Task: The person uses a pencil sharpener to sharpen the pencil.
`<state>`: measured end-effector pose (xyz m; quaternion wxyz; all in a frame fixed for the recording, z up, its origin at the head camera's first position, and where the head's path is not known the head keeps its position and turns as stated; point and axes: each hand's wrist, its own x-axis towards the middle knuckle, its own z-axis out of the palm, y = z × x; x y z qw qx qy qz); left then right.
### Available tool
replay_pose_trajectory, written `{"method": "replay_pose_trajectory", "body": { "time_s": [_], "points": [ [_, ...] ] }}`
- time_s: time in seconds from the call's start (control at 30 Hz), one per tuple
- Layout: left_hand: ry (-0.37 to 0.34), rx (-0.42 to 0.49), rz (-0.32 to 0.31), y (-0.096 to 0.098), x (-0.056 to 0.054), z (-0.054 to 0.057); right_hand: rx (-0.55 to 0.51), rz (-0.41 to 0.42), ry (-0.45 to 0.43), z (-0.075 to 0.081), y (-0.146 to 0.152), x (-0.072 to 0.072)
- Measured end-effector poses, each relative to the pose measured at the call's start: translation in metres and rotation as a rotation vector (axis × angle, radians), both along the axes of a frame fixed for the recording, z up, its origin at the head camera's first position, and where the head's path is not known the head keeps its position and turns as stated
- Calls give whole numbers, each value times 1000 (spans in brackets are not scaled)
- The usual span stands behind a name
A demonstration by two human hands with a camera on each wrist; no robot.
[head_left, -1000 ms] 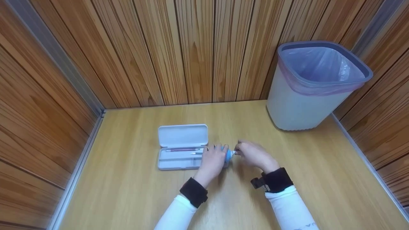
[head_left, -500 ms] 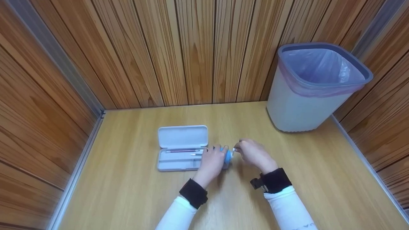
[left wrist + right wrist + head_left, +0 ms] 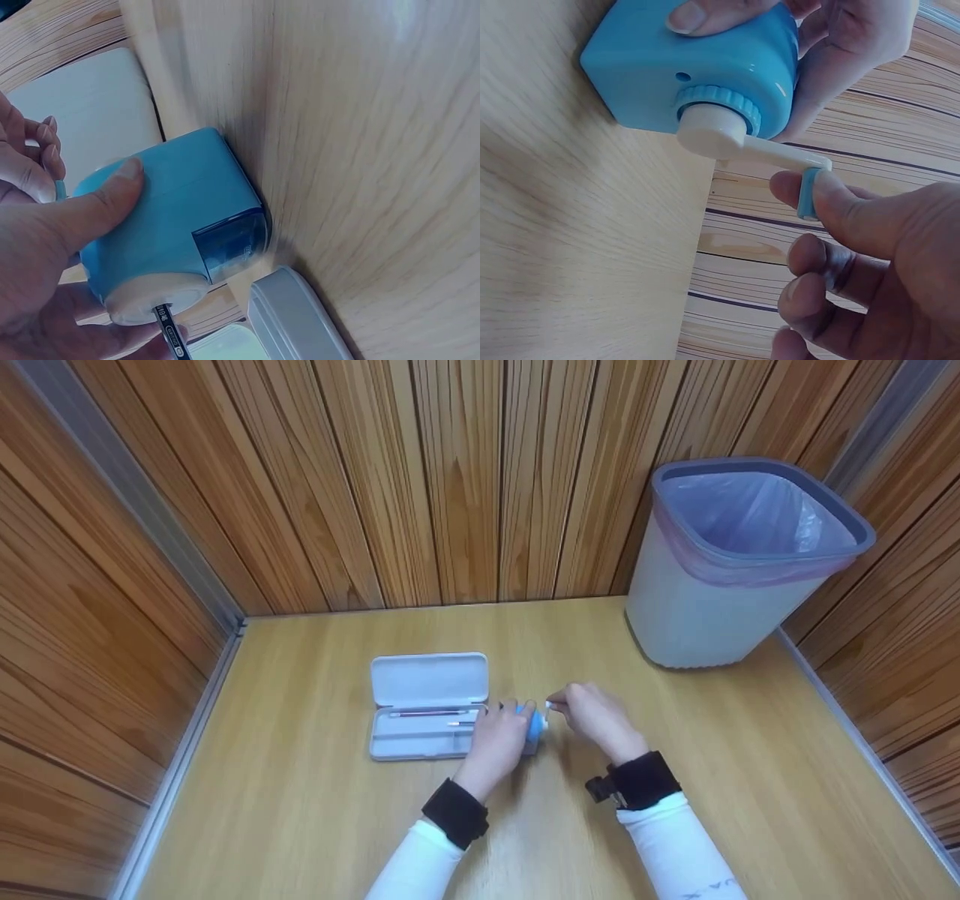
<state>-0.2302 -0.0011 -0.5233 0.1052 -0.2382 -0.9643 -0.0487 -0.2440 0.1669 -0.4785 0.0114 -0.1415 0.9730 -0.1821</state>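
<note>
A blue crank pencil sharpener (image 3: pixel 169 187) stands on the table, and my left hand (image 3: pixel 501 733) grips its body, thumb on top. A dark pencil (image 3: pixel 172 331) with pale lettering sticks out of the sharpener's round white front; its point is hidden inside. On the opposite side, a white crank arm (image 3: pixel 780 153) extends from the sharpener. The thumb and index finger of my right hand (image 3: pixel 885 255) pinch the blue knob (image 3: pixel 808 196) at its end, while the other fingers curl loosely. In the head view, my left hand covers most of the sharpener.
An open, pale grey pencil case (image 3: pixel 416 748) lies just left of and behind the sharpener, its lid (image 3: pixel 430 681) tipped back. One slim pen or pencil (image 3: pixel 427 712) rests inside. At the back right stands a lined waste bin (image 3: pixel 697 619). Wood-panelled walls (image 3: pixel 465 487) surround the table.
My right hand has risen slightly and moved a little away from me, carrying the crank knob from beside the sharpener to a higher position. The left hand and the pencil case stay put.
</note>
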Motion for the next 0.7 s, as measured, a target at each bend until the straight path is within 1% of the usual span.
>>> {"method": "replay_pose_trajectory", "body": {
  "time_s": [0.27,0.4,0.57,0.7],
  "points": [
    [-54,-4,9,0,1,3,-12,-53,-60,-1,-2,-4],
    [-68,-2,10,1,1,4,-34,-57,-72,-1,-1,-7],
    [-77,16,14,2,1,3,-36,-54,-47,-4,0,-11],
    [-40,8,15,2,1,1,-13,-39,15,-14,0,-17]
  ]
}}
